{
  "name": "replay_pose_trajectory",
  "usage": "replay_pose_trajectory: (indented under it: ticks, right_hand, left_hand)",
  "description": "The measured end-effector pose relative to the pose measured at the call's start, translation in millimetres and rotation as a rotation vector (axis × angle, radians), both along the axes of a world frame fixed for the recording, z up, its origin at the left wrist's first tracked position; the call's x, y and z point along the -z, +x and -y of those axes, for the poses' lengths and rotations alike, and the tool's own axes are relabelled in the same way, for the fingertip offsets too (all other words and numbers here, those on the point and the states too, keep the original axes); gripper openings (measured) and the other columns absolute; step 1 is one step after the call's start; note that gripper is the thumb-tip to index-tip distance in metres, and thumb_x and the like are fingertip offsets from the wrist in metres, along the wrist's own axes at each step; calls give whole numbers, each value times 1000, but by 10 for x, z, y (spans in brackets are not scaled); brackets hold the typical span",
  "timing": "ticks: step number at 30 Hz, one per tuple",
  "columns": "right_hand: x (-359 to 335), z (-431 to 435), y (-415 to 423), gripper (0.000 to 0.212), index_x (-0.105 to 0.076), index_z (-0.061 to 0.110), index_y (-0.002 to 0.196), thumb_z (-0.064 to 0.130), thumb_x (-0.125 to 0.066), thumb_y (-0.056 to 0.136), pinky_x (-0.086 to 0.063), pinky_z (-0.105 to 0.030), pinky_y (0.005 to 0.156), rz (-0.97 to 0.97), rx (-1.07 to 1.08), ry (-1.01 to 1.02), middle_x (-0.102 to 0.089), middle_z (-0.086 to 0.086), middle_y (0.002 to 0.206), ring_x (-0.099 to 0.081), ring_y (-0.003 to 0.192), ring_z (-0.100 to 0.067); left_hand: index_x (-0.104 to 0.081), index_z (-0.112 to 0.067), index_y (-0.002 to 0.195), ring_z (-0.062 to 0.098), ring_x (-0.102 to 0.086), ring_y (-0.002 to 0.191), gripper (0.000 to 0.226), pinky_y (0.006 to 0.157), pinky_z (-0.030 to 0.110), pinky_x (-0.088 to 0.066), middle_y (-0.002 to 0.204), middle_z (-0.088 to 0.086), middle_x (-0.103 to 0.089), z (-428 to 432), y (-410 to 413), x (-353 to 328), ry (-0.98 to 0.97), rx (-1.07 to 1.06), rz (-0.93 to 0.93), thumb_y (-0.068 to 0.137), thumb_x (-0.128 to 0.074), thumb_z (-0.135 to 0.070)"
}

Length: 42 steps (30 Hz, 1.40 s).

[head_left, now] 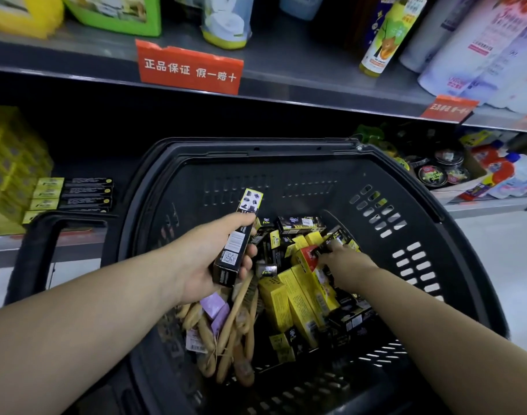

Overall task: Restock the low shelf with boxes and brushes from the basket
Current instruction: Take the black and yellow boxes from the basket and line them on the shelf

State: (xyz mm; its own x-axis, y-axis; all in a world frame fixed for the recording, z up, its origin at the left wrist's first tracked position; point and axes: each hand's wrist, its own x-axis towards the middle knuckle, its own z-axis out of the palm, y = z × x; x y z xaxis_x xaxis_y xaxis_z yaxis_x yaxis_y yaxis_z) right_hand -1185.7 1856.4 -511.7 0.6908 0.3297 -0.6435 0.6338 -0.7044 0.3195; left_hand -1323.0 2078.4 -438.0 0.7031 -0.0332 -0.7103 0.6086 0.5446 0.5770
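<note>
A large black plastic basket point(406, 187) stands in front of the low shelf point(46, 244). Inside lie several yellow boxes point(289, 298), black boxes point(302, 224) and wooden brushes point(235, 319) with purple tags. My left hand point(208, 262) grips a long black box point(239, 238) above the brushes, its far end raised. My right hand point(343, 262) reaches deep into the basket and pinches a small black box point(328, 244) among the pile; its fingertips are partly hidden.
On the low shelf at left, long black-and-yellow boxes point(73, 196) lie stacked beside a yellow carton stack point(7, 163). The basket's handle point(37, 253) stands at left. Tins and bottles point(454, 172) fill the shelf at right. An upper shelf with red labels point(190, 70) overhangs.
</note>
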Motion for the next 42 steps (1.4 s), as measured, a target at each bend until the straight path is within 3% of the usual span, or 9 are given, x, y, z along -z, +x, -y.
replay_pose_trajectory:
  ticks: [5,8,11,15,20,26,31,37,42]
  right_hand:
    - [-169,-101,168,21,-58,17,87,3,-44,89,-48,-32,65,164,39,124,-57,0,83,-59,78,-23]
    - [-206,-5,174,22,-56,18,113,24,-53,92,-50,-32,72,123,136,202,-59,-5,112,-61,97,-23]
    - [-18,129,62,75,-17,21,147,42,-58,88,-50,-38,90,-7,215,50,-32,-13,146,-50,122,-30]
    - [199,122,37,79,-11,12,146,49,-52,90,-49,-37,78,106,251,39,-33,-16,144,-54,115,-32]
    - [294,115,53,92,9,20,149,57,-49,88,-52,-43,88,183,228,80,-8,-15,156,-39,131,-36]
    - [263,-16,88,60,-23,20,140,35,-54,91,-52,-39,77,163,146,98,-41,-15,139,-53,114,-33]
    - [162,-115,25,43,-36,16,128,25,-55,91,-50,-33,56,268,107,196,-61,-7,99,-63,81,-25]
    - [-601,-230,-76,24,-46,17,104,27,-60,87,-46,-27,61,264,431,899,-63,1,95,-60,76,-16]
    - [-1098,-281,-747,41,-44,41,115,23,-64,84,-55,-23,70,-185,541,1446,-63,25,111,-66,86,-1]
  left_hand:
    - [-63,-9,101,17,-49,44,46,41,19,-43,60,6,-54,-2,12,3,3,-68,14,95,-40,-48]
    - [-67,-6,98,13,-54,43,25,38,17,-43,57,4,-60,14,1,-20,101,-122,92,90,-60,-28]
    - [-58,-10,79,13,-55,39,12,35,15,-41,53,4,-62,34,-24,-19,141,-86,150,82,-69,-13]
    - [-50,-7,99,19,-65,60,17,46,21,-48,89,14,-72,70,-60,21,257,14,181,85,-60,-10]
    - [-48,-14,108,14,-60,68,29,63,26,-47,76,3,-65,46,-110,66,459,148,200,83,-63,-19]
    - [-52,-19,119,21,-55,105,33,105,41,-39,102,4,-59,25,-135,138,383,224,186,89,-60,-31]
    - [-47,-19,124,21,-56,111,44,106,39,-39,118,6,-60,13,-130,148,364,230,188,86,-65,-29]
    - [-59,-8,102,25,-60,90,23,91,46,-48,100,12,-64,19,-85,124,215,-3,89,85,-67,-20]
    - [-59,-7,105,25,-68,92,24,66,35,-59,104,14,-71,53,-88,47,35,-141,152,84,-65,-19]
